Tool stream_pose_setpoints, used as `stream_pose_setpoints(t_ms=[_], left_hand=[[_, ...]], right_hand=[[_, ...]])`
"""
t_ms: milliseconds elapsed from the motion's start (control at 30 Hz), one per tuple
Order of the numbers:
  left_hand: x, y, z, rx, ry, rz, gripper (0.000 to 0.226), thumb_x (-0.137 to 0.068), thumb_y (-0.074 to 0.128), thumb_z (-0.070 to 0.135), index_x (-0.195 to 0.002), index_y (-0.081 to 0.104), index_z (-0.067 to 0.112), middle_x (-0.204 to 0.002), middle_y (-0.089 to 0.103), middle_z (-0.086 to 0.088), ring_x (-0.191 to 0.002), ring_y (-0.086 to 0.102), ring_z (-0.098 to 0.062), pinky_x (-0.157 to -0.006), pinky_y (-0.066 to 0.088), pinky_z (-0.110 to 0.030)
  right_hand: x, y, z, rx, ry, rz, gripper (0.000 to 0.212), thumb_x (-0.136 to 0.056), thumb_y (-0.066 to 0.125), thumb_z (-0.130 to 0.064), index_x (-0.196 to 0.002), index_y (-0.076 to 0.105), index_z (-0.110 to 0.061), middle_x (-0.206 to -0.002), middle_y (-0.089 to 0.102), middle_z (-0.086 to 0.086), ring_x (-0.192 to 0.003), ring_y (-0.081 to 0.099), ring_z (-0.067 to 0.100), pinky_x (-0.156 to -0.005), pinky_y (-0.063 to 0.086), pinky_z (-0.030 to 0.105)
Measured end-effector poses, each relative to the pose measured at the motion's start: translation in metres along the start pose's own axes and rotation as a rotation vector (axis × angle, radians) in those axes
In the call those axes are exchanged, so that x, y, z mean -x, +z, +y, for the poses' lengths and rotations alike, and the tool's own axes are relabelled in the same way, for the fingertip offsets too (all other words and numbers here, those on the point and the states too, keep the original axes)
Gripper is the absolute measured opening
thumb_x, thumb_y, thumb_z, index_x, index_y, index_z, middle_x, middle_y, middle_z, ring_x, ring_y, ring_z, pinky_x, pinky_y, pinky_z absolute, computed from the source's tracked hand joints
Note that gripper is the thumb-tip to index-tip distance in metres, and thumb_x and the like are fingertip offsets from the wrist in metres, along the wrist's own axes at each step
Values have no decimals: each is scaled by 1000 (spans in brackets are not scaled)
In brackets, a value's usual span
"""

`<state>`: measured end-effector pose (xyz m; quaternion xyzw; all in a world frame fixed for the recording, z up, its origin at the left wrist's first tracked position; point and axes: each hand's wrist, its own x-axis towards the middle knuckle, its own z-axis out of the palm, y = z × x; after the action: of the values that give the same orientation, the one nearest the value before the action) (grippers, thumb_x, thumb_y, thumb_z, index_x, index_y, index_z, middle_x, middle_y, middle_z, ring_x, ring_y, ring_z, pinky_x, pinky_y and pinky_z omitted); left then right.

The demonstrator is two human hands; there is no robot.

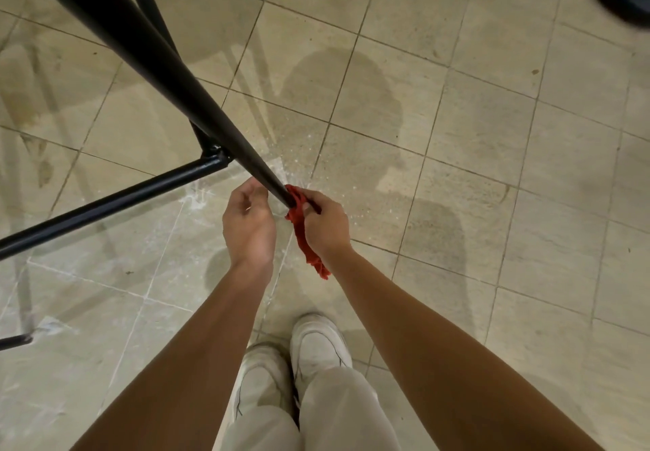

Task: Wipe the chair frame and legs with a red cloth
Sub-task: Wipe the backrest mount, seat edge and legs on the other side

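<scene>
The person was on the leg-wiping step. The right hand [325,222] pinched the red cloth [304,231] against the very bottom of a black chair leg [176,74], with the fingers pressed together on it. The cloth sat near the middle of the view, and its loose tail hung down toward 5 o'clock. The left hand [248,222] was just beside the leg at 9 o'clock from the cloth. Its fingers were curled but held nothing that I could see.

A crossbar [105,201] ran off toward 8 o'clock. The floor [457,169] below was tiled, and two white shoes [292,362] stood at 6 o'clock.

I think the cloth had reached the foot of this leg. The next move probably needed a slide back up toward 11 o'clock, or a switch to the crossbar, keeping the cloth tight around the metal.
</scene>
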<state>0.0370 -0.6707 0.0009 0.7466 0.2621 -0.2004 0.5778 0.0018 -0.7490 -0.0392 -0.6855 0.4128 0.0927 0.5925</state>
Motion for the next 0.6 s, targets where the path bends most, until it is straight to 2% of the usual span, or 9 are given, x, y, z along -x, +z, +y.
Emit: stream_pose_setpoints(t_ms=[67, 167, 300, 400, 500, 600], left_hand=[[1, 2, 1, 14, 4, 18, 24, -98, 45, 27, -113, 61, 17, -112, 65, 5, -112, 56, -15, -91, 37, -26], [4, 5, 1, 23, -6, 12, 25, -98, 45, 27, -114, 61, 16, -110, 65, 6, -113, 56, -15, -91, 37, -26], [6, 5, -3, 19, -29, -6, 22, -98, 46, 30, -111, 62, 22, -113, 65, 7, -114, 55, -15, -89, 35, -26], [4, 5, -7, 6, -46, -12, 21, -98, 46, 31, -110, 62, 25, -114, 64, 8, -113, 54, -14, -88, 34, -26], [5, 7, -8, 28, -76, -13, 21, -97, 47, 32, -110, 62, 26, -114, 64, 10, -113, 53, -13, -87, 34, -27], [8, 7, -6, 31, -69, -15, 22, -97, 47, 31, -111, 62, 25, -114, 64, 10, -113, 54, -14, -86, 34, -28]], right_hand=[[3, -4, -4, -34, -104, -1, 31, -98, 43, -11, -120, 63, -20, -95, 70, 6, -69, 61, 15, -56, 48, 17], [7, -6, -1, -51, -178, 0, 31, -96, 45, -10, -120, 63, -19, -103, 69, 6, -86, 64, 16, -73, 50, 20], [0, -2, 3, 8, -55, -29, 35, -100, 40, -14, -129, 56, -23, -99, 70, 3, -74, 60, 12, -62, 49, 20], [-8, 0, 2, 62, 52, -90, 36, -102, 36, -16, -133, 52, -24, -95, 68, 4, -69, 57, 14, -62, 49, 23], [-10, -3, -4, 106, 73, -137, 35, -101, 35, -14, -130, 53, -22, -98, 67, 6, -70, 59, 17, -66, 53, 28], [-6, -10, -11, 103, 33, -146, 32, -100, 39, -13, -125, 57, -21, -93, 68, 4, -67, 59, 14, -60, 52, 21]])
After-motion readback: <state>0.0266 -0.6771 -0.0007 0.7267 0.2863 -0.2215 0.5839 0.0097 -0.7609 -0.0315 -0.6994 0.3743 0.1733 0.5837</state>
